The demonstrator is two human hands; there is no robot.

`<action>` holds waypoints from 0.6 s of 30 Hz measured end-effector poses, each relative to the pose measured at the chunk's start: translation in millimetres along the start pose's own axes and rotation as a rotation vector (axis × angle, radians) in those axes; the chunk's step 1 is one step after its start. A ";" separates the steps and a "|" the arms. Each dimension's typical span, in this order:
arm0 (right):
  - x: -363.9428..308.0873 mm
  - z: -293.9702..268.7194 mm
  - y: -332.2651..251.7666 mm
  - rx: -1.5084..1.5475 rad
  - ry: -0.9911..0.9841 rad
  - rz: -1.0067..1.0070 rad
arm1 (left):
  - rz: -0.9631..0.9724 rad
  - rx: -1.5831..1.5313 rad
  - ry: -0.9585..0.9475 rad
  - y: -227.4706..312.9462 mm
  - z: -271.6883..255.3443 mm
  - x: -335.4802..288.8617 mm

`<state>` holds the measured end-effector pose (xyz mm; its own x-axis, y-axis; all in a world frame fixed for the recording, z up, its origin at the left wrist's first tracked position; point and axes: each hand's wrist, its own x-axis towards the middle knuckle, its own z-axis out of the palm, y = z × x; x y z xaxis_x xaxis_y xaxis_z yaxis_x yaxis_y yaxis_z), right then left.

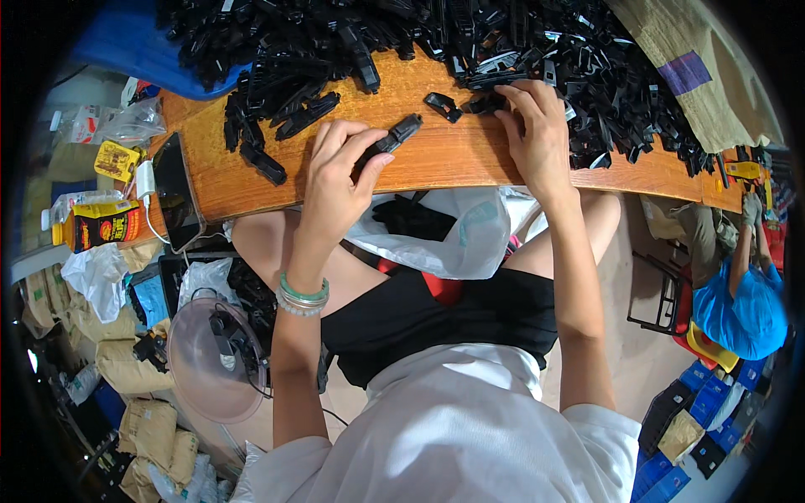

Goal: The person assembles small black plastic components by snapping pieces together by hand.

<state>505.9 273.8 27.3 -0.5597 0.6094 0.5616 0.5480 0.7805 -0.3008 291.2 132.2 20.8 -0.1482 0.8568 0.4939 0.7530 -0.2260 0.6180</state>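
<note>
Between the thumb and fingers of my left hand (340,172) is a long black plastic part (399,134), pointing up and to the right above the wooden table (335,172). My right hand (539,134) is closed with bent fingers at the end of a small black plastic piece (480,103), partly hidden by the fingertips. Just left of that piece lies a black plastic clip (443,107) with an opening in it. Loose long black parts (308,116) lie beyond my left hand.
Heaps of black plastic parts (520,42) cover the far side. A white plastic bag (470,243) hangs over my lap. At left are a phone (176,189), a cable and a bottle (96,225). A co-worker in blue (738,306) sits at right.
</note>
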 end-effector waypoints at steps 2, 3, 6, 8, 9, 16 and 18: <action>2.1 -1.9 2.0 -0.034 0.042 -0.021 | -0.009 -0.013 -0.013 1.0 -1.3 -0.9; 3.2 -4.7 2.9 -0.074 0.084 -0.042 | -0.015 -0.031 -0.025 2.5 -1.4 -0.5; -0.5 -12.7 -1.2 0.246 0.129 0.151 | -0.043 -0.060 -0.005 5.3 -2.3 -0.1; -6.4 -16.4 -22.8 0.576 0.057 0.283 | -0.057 -0.059 -0.013 4.8 -1.9 -1.1; -8.0 -18.3 -37.1 0.619 -0.001 0.315 | -0.058 -0.065 -0.023 5.7 -0.6 -0.3; -7.5 -11.1 -64.3 0.692 -0.288 0.388 | -0.066 -0.101 -0.061 5.7 -0.7 0.5; -7.5 -11.0 -60.4 0.725 -0.359 0.377 | -0.077 -0.104 -0.070 6.0 -1.6 0.4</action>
<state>483.9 220.6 49.7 -0.6495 0.7552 0.0887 0.2746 0.3417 -0.8988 294.6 130.5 25.6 -0.1552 0.9029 0.4009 0.6704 -0.2018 0.7141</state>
